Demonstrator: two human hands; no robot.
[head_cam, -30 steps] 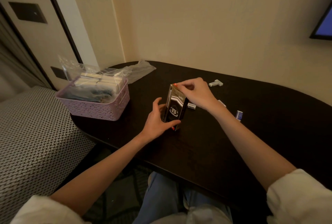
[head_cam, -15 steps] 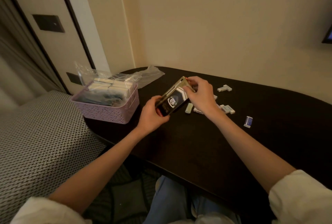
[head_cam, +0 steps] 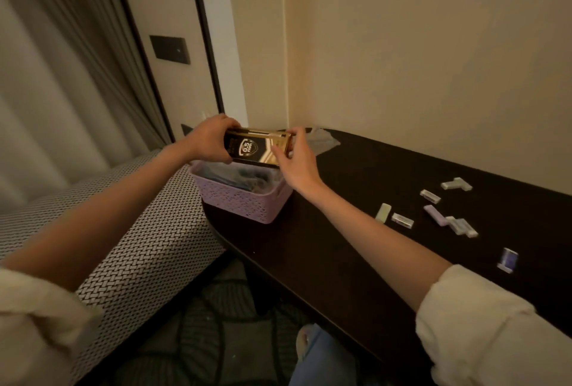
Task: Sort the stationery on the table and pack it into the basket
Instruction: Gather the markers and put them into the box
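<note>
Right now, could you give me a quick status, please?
Left hand and right hand both grip black-and-gold box. Box over lilac basket. Nothing blocking.

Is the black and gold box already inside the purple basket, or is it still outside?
Outside: both hands, left hand and right hand, hold the box flat above the basket.

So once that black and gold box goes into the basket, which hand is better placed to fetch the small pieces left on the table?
Right. The right hand is on the side where the small pieces lie on the table; the left hand grips the far end of the box, over the basket.
</note>
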